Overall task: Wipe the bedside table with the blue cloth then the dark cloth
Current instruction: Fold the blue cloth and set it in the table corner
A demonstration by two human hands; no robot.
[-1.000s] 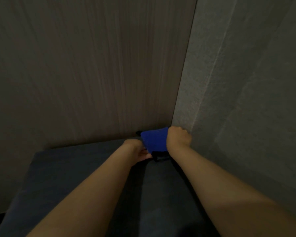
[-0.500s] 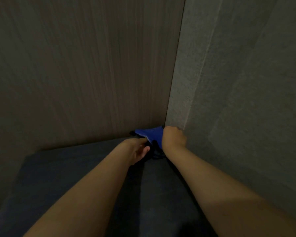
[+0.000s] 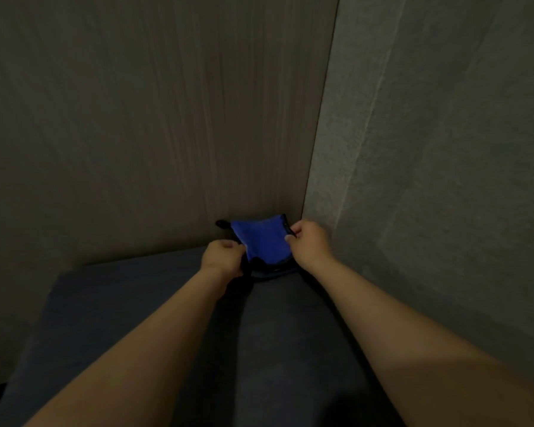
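Reaching into the far corner, both bare arms stretch forward over the dark grey table (image 3: 111,306), which sits dim against a wood-grain wall panel (image 3: 167,118). On the left, the left hand (image 3: 221,257) is curled closed, its fingers pinching the near left edge of the blue cloth (image 3: 259,238), knuckles up and wrist nearly straight. The cloth itself lies bunched at the back of the table, right where the panel meets the grey textured wall (image 3: 444,149). A darker fabric (image 3: 269,271), probably the dark cloth, peeks from under its front edge, though the gloom makes that hard to confirm. Further right, the right hand (image 3: 309,241) is likewise closed, pinching the cloth's upper right corner, with its wrist close to the wall. The cloth looks light, soft and limp, so it should fold and sag freely; holding it by opposite edges, as now, seems a sensible way to spread or lift it.
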